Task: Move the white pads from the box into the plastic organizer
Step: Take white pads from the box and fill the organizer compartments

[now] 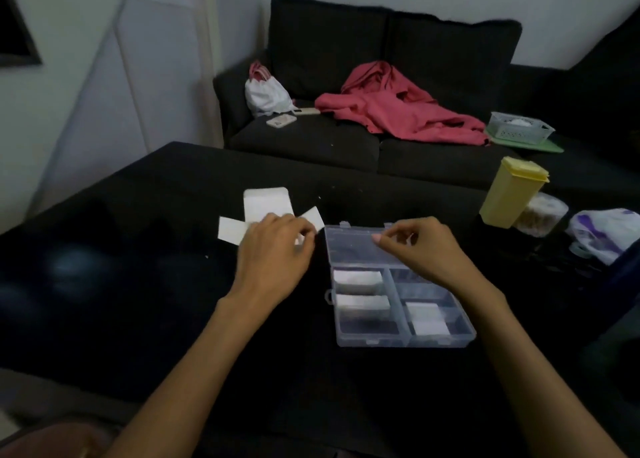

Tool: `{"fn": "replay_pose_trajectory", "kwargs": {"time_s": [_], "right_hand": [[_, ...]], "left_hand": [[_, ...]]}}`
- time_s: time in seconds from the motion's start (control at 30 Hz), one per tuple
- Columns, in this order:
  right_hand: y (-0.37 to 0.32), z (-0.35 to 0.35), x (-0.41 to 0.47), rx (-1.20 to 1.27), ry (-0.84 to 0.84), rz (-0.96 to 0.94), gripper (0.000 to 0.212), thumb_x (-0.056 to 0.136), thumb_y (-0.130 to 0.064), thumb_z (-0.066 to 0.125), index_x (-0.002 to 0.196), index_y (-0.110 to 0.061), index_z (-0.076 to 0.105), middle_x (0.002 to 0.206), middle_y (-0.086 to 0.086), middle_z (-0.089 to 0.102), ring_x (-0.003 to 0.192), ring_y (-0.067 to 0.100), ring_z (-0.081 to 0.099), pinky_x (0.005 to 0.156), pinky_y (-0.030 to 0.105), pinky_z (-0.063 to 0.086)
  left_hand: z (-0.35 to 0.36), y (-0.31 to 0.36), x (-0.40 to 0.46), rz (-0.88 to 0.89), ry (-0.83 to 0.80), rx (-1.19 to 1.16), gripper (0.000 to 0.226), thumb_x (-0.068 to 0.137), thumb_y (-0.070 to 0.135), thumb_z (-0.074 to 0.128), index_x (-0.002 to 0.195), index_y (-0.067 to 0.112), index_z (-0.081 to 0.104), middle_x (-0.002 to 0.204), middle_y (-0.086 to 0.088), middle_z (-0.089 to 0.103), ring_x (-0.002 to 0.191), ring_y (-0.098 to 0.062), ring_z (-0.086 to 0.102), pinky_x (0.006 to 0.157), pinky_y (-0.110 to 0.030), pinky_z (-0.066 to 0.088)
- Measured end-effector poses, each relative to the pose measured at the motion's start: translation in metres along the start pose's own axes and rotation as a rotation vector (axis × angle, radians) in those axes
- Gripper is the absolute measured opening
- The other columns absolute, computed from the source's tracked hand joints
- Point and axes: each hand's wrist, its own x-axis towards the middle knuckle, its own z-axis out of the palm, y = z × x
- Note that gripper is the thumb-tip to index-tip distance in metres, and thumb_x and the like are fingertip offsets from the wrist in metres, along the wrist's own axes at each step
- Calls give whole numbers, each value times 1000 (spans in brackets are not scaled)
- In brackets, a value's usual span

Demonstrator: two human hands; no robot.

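Observation:
A white cardboard box (pixel 266 204) lies on the black table with its end flaps spread open. My left hand (pixel 277 249) lies over the box, fingers curled down onto its open end; what is under them is hidden. To the right sits a clear plastic organizer (pixel 372 340) with its lid off or folded back. White pads fill its upper left compartment (pixel 356 279), the one below it (pixel 362 301), and a lower right one (pixel 426 319). My right hand (pixel 426 249) hovers over the organizer's far section, fingers loosely bent and apart, nothing visible in them.
A yellow lidded container (pixel 509 194), a round clear tub (pixel 540 218) and a white-purple plastic bag (pixel 602 232) stand at the table's right. Behind the table is a dark sofa (pixel 346 59) with a red garment (pixel 398 107), a white bag (pixel 265 92) and a small basket (pixel 519 128).

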Motion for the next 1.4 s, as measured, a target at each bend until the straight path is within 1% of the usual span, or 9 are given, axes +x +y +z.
{"fn": "replay_pose_trajectory", "kwargs": {"time_s": [0.13, 0.27, 0.43, 0.63, 0.77, 0.93, 1.1, 1.27, 1.4], "right_hand": [[-52, 12, 26, -68, -38, -209, 17, 85, -38, 63, 95, -27, 70, 86, -6, 68, 79, 4, 61, 71, 23, 52], [-88, 40, 68, -261, -202, -274, 20, 87, -27, 62, 104, -20, 70, 103, -1, 69, 90, 11, 62, 79, 30, 51], [-106, 73, 98, -555, -456, -199, 28, 83, -24, 67, 108, -13, 63, 111, 6, 65, 99, 20, 61, 82, 32, 51], [-117, 87, 103, -838, -565, -159, 41, 81, -31, 69, 115, -12, 55, 114, 7, 60, 99, 21, 56, 87, 33, 50], [-124, 90, 102, -1002, -547, -162, 44, 85, -33, 65, 120, -11, 52, 117, 7, 57, 107, 23, 53, 94, 35, 39], [-122, 89, 105, -961, -572, -126, 40, 83, -32, 67, 114, -12, 52, 115, 6, 57, 103, 22, 54, 89, 33, 41], [-114, 78, 107, -685, -605, -68, 33, 80, -26, 70, 108, -12, 58, 114, 5, 59, 107, 23, 56, 94, 37, 48], [-110, 69, 101, -540, -606, -130, 15, 82, -23, 69, 94, -17, 61, 111, 5, 61, 106, 22, 57, 88, 31, 51], [-107, 68, 99, -483, -601, -163, 21, 84, -18, 66, 104, -11, 67, 116, 3, 59, 109, 21, 56, 82, 26, 50]], "left_hand": [[-23, -35, 7, -166, -29, 140, 30, 93, 33, 52, 123, 30, 56, 126, 5, 56, 116, -14, 46, 93, -31, 38], [-21, -57, 3, -257, -168, 95, 30, 91, 33, 56, 122, 32, 57, 128, 4, 54, 116, -15, 46, 89, -33, 41], [-20, -77, 2, -266, -284, -112, 25, 90, 34, 58, 115, 31, 59, 127, 9, 49, 110, -4, 40, 75, -23, 35], [-16, -87, 5, -352, -345, -278, 24, 87, 31, 63, 111, 32, 61, 133, 11, 49, 123, -10, 42, 89, -32, 39], [-18, -86, 6, -395, -342, -349, 26, 86, 31, 65, 111, 31, 61, 133, 8, 50, 122, -13, 44, 89, -35, 42], [-20, -83, 6, -440, -331, -363, 24, 85, 32, 66, 109, 30, 63, 135, 7, 50, 123, -14, 45, 92, -37, 43], [-21, -83, 6, -439, -344, -380, 26, 85, 32, 66, 110, 30, 62, 135, 7, 50, 123, -14, 46, 93, -38, 43], [-23, -82, 6, -439, -338, -383, 26, 85, 30, 67, 110, 30, 63, 136, 5, 50, 122, -15, 47, 89, -34, 42], [-25, -81, 6, -427, -354, -380, 24, 84, 30, 67, 108, 31, 64, 135, 6, 51, 121, -14, 48, 85, -31, 42]]}}
